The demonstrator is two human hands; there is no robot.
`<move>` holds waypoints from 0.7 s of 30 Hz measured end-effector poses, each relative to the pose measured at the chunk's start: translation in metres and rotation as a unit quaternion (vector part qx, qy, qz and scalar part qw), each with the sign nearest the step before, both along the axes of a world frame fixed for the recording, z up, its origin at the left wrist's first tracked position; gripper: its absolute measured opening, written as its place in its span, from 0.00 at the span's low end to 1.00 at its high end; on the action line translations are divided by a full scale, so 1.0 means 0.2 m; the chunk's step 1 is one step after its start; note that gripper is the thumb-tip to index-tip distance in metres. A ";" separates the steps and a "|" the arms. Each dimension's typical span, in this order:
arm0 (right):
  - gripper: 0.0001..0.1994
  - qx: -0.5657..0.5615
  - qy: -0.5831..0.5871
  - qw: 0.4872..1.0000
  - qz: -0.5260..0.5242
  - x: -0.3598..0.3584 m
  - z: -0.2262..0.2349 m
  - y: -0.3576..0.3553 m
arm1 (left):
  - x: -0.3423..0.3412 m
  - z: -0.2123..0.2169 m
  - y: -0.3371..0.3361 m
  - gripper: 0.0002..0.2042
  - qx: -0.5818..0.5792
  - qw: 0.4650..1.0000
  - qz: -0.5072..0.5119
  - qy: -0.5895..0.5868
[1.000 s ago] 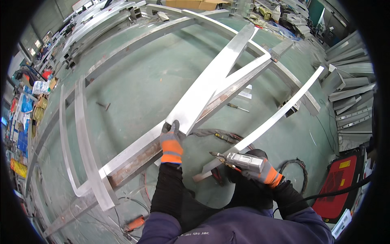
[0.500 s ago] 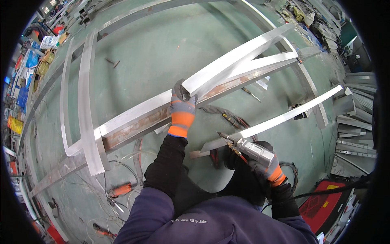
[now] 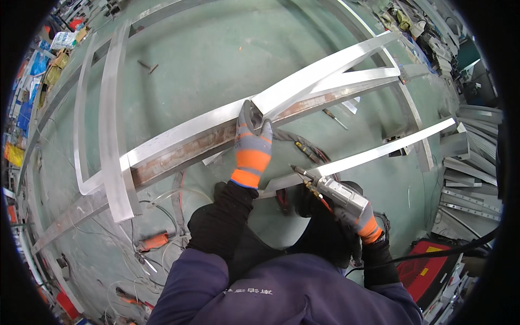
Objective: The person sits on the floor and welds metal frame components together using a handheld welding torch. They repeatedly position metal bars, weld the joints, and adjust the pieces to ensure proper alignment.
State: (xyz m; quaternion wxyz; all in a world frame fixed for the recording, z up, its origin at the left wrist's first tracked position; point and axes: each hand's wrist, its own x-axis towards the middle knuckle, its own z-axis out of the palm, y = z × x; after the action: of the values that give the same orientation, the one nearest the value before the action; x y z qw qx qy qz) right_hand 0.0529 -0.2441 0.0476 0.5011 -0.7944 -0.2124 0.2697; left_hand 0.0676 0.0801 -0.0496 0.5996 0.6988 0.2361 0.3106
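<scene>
My left hand (image 3: 253,149), in a grey and orange glove, is at the near end of a bright square metal tube (image 3: 309,78). Its fingers are stretched, with the thumb apart, touching or nearly touching the tube's dark open end. That tube lies slantwise over a long metal beam (image 3: 184,155) with rusty brown patches. In my gloved right hand (image 3: 360,219) is a silver handheld welding gun (image 3: 340,194), its nozzle pointing up and left. The gun is held over a thin bright metal strip (image 3: 390,146), well apart from the tube.
A metal frame (image 3: 112,108) extends to the left and back. On the green floor lie a hammer (image 3: 147,66), a screwdriver (image 3: 336,119), an orange power tool (image 3: 153,241) and loose cables (image 3: 174,203). Metal profiles (image 3: 471,168) are stacked right, near a red machine (image 3: 428,268).
My left hand's fingers have straightened from a curled grip at the tube's end. The tube has shifted slightly to the right along the beam. The welding gun stays nearly where it was.
</scene>
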 end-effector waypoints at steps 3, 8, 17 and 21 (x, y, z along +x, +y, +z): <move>0.26 0.010 -0.070 0.997 0.016 -0.01 0.10 0.08 | -0.06 -0.04 -0.10 0.34 0.002 0.999 -0.010 -0.033; 0.24 0.010 -0.071 0.997 -0.025 0.03 0.31 0.23 | -0.08 0.06 -0.23 0.41 0.119 0.992 0.021 0.028; 0.19 0.098 0.076 0.991 -0.039 0.13 0.58 0.64 | -0.06 0.13 -0.30 0.48 0.046 0.994 -0.006 0.099; 0.16 0.003 0.047 0.999 -0.020 0.14 0.64 0.80 | -0.07 0.15 -0.28 0.48 0.028 0.998 0.014 0.055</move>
State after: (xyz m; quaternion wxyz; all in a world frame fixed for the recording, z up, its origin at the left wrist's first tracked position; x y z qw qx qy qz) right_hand 0.0806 -0.0844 0.1749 0.5181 -0.7835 -0.1731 0.2961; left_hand 0.0537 0.0238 -0.0204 0.5616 0.7281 0.2694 0.2862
